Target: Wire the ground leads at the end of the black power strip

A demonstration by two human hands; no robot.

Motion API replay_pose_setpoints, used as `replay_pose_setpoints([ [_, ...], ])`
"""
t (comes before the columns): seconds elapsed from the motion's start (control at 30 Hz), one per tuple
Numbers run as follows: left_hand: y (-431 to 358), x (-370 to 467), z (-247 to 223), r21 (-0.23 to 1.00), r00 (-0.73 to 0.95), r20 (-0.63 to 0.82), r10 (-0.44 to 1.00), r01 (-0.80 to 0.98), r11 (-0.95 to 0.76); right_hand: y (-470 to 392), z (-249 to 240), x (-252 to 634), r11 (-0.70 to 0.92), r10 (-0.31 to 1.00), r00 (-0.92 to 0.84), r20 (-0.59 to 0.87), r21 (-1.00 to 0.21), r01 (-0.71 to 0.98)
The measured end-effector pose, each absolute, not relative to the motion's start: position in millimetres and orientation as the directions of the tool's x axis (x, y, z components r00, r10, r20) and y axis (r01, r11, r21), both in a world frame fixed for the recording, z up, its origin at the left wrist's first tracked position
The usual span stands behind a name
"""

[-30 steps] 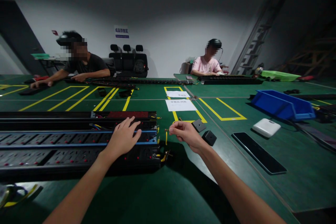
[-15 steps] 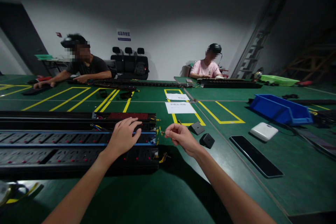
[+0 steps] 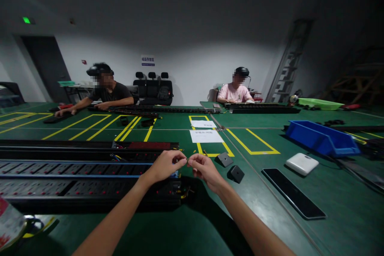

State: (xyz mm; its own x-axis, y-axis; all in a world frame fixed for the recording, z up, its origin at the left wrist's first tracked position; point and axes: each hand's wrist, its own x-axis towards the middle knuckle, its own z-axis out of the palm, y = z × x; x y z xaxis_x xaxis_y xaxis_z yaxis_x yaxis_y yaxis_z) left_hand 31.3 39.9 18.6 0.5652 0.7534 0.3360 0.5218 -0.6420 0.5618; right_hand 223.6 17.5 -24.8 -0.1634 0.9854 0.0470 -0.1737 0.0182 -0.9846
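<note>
Long black socket strips (image 3: 99, 186) with blue edges and small red spots lie across the left of the green table. Over their right end, my left hand (image 3: 168, 165) is closed in a pinch. Its fingertips meet those of my right hand (image 3: 205, 168), also pinched, just past the strips' end. A tiny yellow-green piece, perhaps a wire end, shows between the fingertips; its shape is too small to make out. Below the hands, yellow wires (image 3: 186, 193) stick out of the nearest strip. Two black blocks (image 3: 224, 159) (image 3: 235, 174) sit right of my right hand.
A black phone (image 3: 292, 192), a white box (image 3: 301, 164) and a blue bin (image 3: 324, 138) are on the right. Paper sheets (image 3: 205, 136) lie ahead. Two people sit across the table, with more black strips before them. A shiny round object (image 3: 33, 224) stands at the lower left.
My left hand has moved right from lying spread over the strips and now pinches beside my right hand's fingertips. The view has tilted upward.
</note>
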Motion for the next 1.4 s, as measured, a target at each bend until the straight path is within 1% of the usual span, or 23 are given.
replay_pose_setpoints([
  [0.07,41,31,11,0.604,0.529,0.361,0.768,0.495,-0.625,20,-28,223,0.021,0.985,-0.166,0.049,-0.985,-0.171],
  [0.17,41,29,1,0.639,0.51,0.349,0.786,0.484,-0.598,22,-32,221,0.025,0.981,-0.186,0.054,-0.987,-0.156],
  [0.33,40,26,-2,0.64,0.536,0.32,0.782,0.486,-0.595,22,-36,219,0.023,0.979,-0.197,0.048,-0.992,-0.127],
  [0.47,38,26,2,0.67,0.539,0.299,0.788,0.47,-0.575,21,-36,219,0.025,0.98,-0.195,0.05,-0.992,-0.125],
  [0.6,37,27,-1,0.7,0.549,0.303,0.779,0.427,-0.573,21,-36,219,0.034,0.979,-0.196,0.058,-0.992,-0.123],
  [0.8,40,26,-7,0.701,0.549,0.321,0.771,0.41,-0.584,22,-38,219,0.031,0.978,-0.201,0.055,-0.992,-0.119],
  [1.03,38,27,-4,0.665,0.517,0.358,0.778,0.443,-0.601,23,-41,218,0.042,0.976,-0.211,0.056,-0.997,-0.07],
  [1.23,39,27,-9,0.655,0.533,0.363,0.764,0.437,-0.616,22,-42,220,0.034,0.976,-0.214,0.048,-0.997,-0.07],
  [1.4,40,28,-8,0.563,0.525,0.42,0.74,0.49,-0.666,21,-40,219,-0.004,0.981,-0.195,0.019,-0.993,-0.119],
])
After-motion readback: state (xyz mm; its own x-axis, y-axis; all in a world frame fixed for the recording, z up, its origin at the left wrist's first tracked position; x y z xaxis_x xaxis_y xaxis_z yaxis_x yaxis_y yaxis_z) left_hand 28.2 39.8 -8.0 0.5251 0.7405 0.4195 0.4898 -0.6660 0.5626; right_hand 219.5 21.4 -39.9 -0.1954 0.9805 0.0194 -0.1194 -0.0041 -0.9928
